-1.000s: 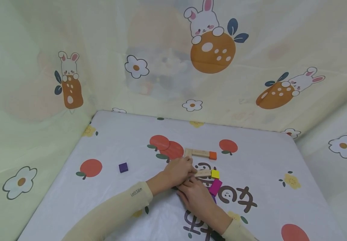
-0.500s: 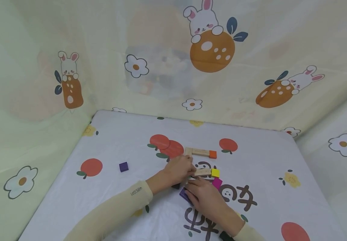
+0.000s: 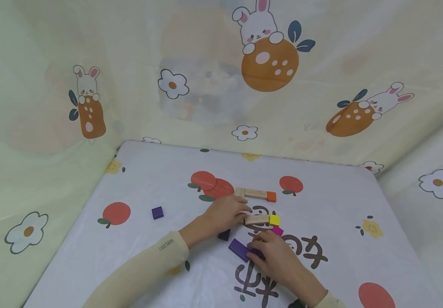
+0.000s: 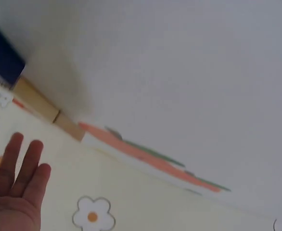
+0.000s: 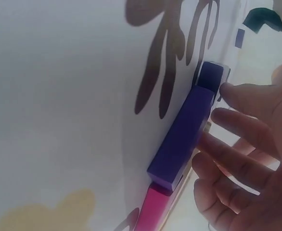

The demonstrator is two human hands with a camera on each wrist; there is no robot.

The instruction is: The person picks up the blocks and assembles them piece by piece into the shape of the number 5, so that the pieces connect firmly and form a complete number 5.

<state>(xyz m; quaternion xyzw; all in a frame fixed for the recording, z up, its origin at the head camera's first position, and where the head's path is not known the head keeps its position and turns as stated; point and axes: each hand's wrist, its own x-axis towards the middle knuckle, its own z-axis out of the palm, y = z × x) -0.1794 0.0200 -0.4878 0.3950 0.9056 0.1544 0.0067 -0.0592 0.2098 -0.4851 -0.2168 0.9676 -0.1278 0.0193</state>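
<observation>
My left hand (image 3: 223,212) is beside the left end of a wooden block (image 3: 257,220). Its fingers appear spread and holding nothing in the left wrist view. My right hand (image 3: 277,252) rests against a dark purple block partly covered by it. Seen from the right wrist, its fingers lie along the side of a long purple block (image 5: 182,139), without visibly wrapping round it. Its thumb is near a dark block (image 5: 212,77) at the far end. A second purple block (image 3: 239,249) lies left of this hand. A magenta block (image 3: 277,230) shows behind the hand, touching a yellow cube (image 3: 274,220).
Farther back, wooden blocks (image 3: 255,193) form a row ending in an orange cube (image 3: 271,196). A dark block (image 3: 224,235) sits below the left hand. A purple cube (image 3: 158,212) lies apart at left. Printed fabric walls (image 3: 206,128) stand round the table.
My right hand has moved right and towards me, away from the left hand, uncovering a purple block. The left hand has drawn slightly left, with its fingers loosened from the wooden block.
</observation>
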